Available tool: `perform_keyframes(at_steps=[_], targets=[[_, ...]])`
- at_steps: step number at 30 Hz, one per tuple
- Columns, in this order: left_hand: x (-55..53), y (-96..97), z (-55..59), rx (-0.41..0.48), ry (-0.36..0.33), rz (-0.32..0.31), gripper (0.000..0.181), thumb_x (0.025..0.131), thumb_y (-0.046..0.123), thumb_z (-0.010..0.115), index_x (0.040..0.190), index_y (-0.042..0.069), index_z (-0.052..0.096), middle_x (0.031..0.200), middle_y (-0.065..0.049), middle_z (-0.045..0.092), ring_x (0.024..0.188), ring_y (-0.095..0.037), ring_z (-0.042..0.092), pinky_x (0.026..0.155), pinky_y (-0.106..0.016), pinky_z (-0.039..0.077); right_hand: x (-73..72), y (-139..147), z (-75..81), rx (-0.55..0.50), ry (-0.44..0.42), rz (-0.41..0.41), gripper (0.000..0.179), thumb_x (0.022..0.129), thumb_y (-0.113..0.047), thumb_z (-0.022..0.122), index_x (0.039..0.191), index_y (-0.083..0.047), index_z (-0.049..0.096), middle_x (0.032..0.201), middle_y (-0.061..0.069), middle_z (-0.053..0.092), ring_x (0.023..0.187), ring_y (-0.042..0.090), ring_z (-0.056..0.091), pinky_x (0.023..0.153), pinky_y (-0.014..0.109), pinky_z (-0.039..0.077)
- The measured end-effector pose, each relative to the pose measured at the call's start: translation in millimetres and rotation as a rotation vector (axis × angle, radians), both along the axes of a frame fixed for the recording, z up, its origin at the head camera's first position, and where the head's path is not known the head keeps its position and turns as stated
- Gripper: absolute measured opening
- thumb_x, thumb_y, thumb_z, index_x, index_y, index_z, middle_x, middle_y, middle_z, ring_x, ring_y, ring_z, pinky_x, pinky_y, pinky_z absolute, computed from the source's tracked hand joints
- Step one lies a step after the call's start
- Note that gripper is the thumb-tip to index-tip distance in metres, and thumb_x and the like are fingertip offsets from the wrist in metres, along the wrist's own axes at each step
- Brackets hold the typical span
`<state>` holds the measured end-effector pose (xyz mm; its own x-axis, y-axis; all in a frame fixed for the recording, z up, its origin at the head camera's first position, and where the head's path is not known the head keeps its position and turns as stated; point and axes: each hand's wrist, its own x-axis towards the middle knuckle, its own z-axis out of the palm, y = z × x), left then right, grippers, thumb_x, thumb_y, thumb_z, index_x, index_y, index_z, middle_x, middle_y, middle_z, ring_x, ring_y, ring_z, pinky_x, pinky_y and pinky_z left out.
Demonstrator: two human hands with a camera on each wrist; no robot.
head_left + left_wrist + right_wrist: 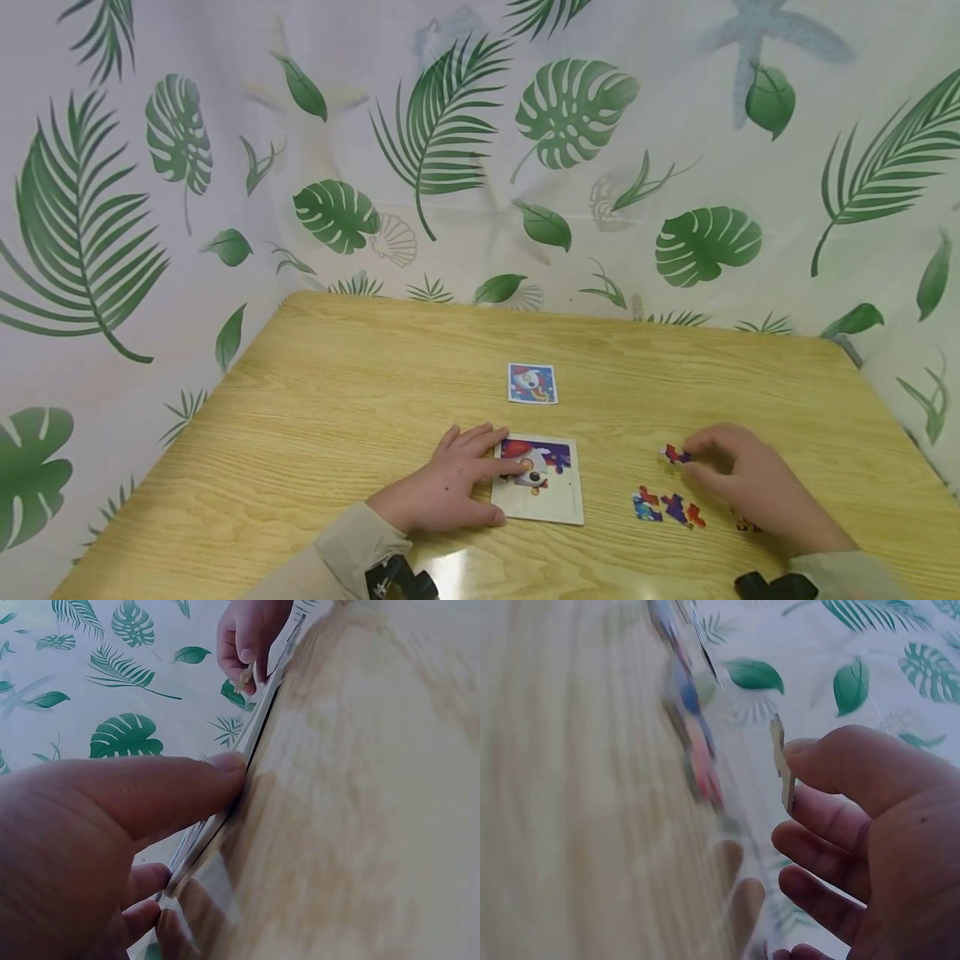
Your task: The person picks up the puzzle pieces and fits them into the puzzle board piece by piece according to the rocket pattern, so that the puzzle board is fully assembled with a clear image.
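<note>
A square puzzle board [540, 504], partly filled with a white cartoon figure on purple and red, lies flat on the table. My left hand [453, 483] rests over its left side with fingers extended. The index finger lies on the picture, and the thumb [187, 787] touches the board's edge in the left wrist view. My right hand [750, 475] pinches a puzzle piece [782, 765] between thumb and index finger, lifted off the table. In the head view that piece shows red, purple and white. Below it lie several loose puzzle pieces [648, 506].
Behind the board lies a small picture card [532, 384] with a matching white figure. Another loose piece [745, 524] is partly hidden under the right hand. A leaf-patterned curtain [465, 167] stands along the back and sides of the wooden table [360, 375].
</note>
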<state>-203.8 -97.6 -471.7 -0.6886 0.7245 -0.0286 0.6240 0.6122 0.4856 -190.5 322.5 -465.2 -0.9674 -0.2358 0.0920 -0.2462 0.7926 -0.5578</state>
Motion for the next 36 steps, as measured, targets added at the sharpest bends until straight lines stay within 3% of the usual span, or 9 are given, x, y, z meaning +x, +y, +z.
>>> perform_keyframes(at_steps=[10,17,23,28,36], targets=[[-0.6,1.7,-1.8,0.012,-0.019,-0.005,0.065,0.088,0.042,0.072,0.150,0.040,0.050,0.167,-0.002,0.020,0.154,-0.026,0.011,0.119,-0.061,-0.001,-5.4,-52,-0.9,-0.027,0.027,0.126,0.015,0.092,-0.034,0.075,0.103,-0.026,0.070,0.112,-0.007,0.064,0.110,0.024,0.058,0.096,0.055,0.045],[-0.4,1.8,-0.7,0.014,-0.029,-0.003,0.065,0.089,0.042,0.072,0.150,0.040,0.050,0.168,-0.002,0.019,0.154,-0.026,0.010,0.119,-0.061,-0.002,-4.4,-85,0.0,-0.039,-0.015,0.204,0.012,0.092,-0.036,0.075,0.101,-0.031,0.068,0.112,-0.013,0.062,0.115,0.021,0.055,0.101,0.054,0.044],[-0.6,2.1,-0.3,0.014,-0.024,-0.004,0.065,0.089,0.043,0.072,0.150,0.039,0.050,0.167,-0.002,0.020,0.154,-0.026,0.011,0.119,-0.062,-0.001,-6.3,-112,0.2,0.003,0.010,0.262,0.013,0.089,-0.032,0.078,0.096,-0.031,0.068,0.102,-0.017,0.059,0.105,0.013,0.055,0.098,0.048,0.047],[-0.9,2.3,0.1,0.010,-0.035,-0.005,0.065,0.089,0.043,0.072,0.150,0.040,0.050,0.168,-0.001,0.020,0.154,-0.026,0.010,0.119,-0.061,-0.002,-7.8,-122,-0.4,0.076,0.039,0.276,0.015,0.087,-0.034,0.079,0.095,-0.028,0.069,0.099,-0.016,0.056,0.099,0.012,0.054,0.093,0.047,0.049],[-1.7,0.7,0.8,0.000,-0.036,0.006,0.065,0.089,0.043,0.072,0.149,0.041,0.050,0.168,0.000,0.019,0.154,-0.025,0.009,0.119,-0.060,-0.003,-11.0,-128,-6.4,0.118,0.081,0.232,0.016,0.084,-0.032,0.082,0.093,-0.030,0.070,0.100,-0.016,0.057,0.097,0.012,0.053,0.093,0.044,0.049]])
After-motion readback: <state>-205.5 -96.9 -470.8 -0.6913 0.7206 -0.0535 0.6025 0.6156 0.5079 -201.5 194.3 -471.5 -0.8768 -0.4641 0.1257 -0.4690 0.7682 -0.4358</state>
